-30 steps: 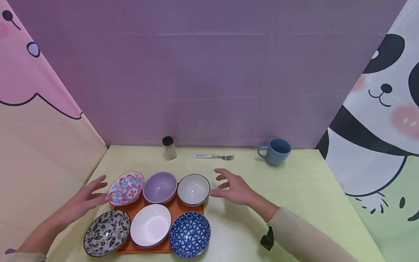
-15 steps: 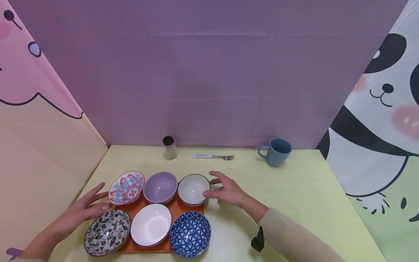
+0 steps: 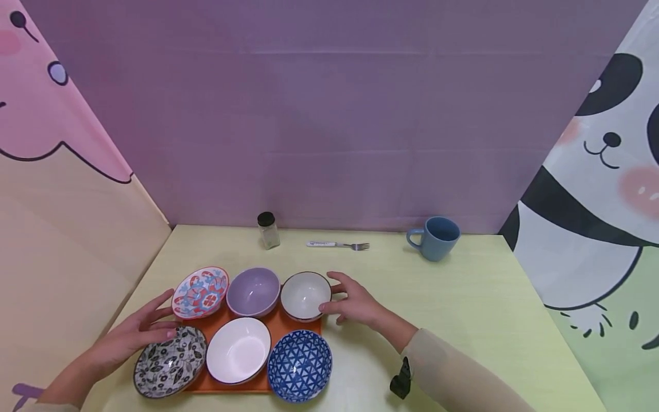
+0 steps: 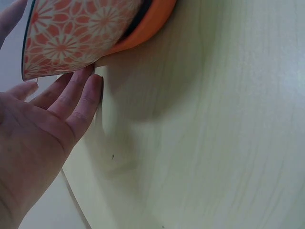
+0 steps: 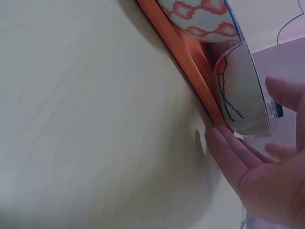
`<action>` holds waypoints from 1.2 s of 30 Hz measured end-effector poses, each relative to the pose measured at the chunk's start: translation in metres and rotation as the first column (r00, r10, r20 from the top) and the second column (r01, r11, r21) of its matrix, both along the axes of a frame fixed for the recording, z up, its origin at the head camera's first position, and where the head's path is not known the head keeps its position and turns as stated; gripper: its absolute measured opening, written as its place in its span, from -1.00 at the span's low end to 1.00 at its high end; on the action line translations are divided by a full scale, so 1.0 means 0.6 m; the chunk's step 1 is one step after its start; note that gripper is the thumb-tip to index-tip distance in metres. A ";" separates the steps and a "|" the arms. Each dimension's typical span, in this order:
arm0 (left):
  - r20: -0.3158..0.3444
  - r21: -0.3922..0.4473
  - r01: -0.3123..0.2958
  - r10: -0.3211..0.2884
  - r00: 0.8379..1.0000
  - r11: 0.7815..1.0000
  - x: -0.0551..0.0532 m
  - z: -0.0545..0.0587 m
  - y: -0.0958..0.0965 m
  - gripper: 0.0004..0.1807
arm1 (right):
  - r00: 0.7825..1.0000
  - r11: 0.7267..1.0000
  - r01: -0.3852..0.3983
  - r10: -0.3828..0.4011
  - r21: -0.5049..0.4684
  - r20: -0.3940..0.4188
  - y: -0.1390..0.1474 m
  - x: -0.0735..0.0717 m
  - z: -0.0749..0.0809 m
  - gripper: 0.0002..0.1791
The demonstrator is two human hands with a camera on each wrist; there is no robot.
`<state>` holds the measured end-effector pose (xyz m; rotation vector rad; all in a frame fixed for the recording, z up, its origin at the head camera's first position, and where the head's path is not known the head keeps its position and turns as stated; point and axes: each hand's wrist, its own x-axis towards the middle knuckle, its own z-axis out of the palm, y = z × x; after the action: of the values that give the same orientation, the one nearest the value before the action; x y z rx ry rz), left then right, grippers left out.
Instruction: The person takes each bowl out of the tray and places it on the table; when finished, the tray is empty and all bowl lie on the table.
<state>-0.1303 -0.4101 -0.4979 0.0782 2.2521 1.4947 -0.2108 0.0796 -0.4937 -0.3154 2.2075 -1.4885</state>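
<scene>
An orange tray carries two rows of bowls. At its left side my left hand has its thumb over the rim of the black-and-white floral bowl. In the left wrist view its extended fingers reach beneath the overhanging wall of a bowl with orange flowers outside. My right hand is at the tray's right side, thumb by the rim of the dark-rimmed white bowl. In the right wrist view its fingertips meet the tray corner, and the thumb stands apart from the bowl.
The tray also bears a red-and-blue patterned bowl, a purple bowl, a larger white bowl and a blue triangle-patterned bowl. Behind stand a black-lidded jar, a fork and a blue mug.
My right hand has moved left, up to the tray's right side. My left hand has shifted slightly right, its thumb now over the floral bowl. The bowls and tray stay in place.
</scene>
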 end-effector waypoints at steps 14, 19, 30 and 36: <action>0.029 0.100 0.014 -0.017 0.999 0.995 0.001 -0.016 -0.012 0.00 | 0.998 0.998 0.010 -0.007 -0.059 0.058 -0.008 0.006 -0.002 -0.16; 0.034 0.157 0.025 -0.030 0.999 0.987 0.004 -0.025 -0.023 -0.07 | 0.994 0.995 0.008 0.003 -0.102 0.105 -0.005 0.004 -0.001 -0.22; 0.073 0.208 0.026 -0.042 0.996 0.978 0.001 -0.020 -0.035 -0.15 | 0.974 0.961 0.087 -0.027 -0.263 0.227 0.000 0.000 -0.005 -0.35; 0.069 0.227 0.032 -0.049 0.996 0.973 -0.004 -0.018 -0.034 -0.17 | 0.972 0.946 0.127 -0.059 -0.299 0.229 0.000 0.001 -0.003 -0.36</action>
<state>-0.1329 -0.4305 -0.5085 0.1338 2.0037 1.6979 -0.2102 0.0796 -0.4957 -0.1385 1.8381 -1.8339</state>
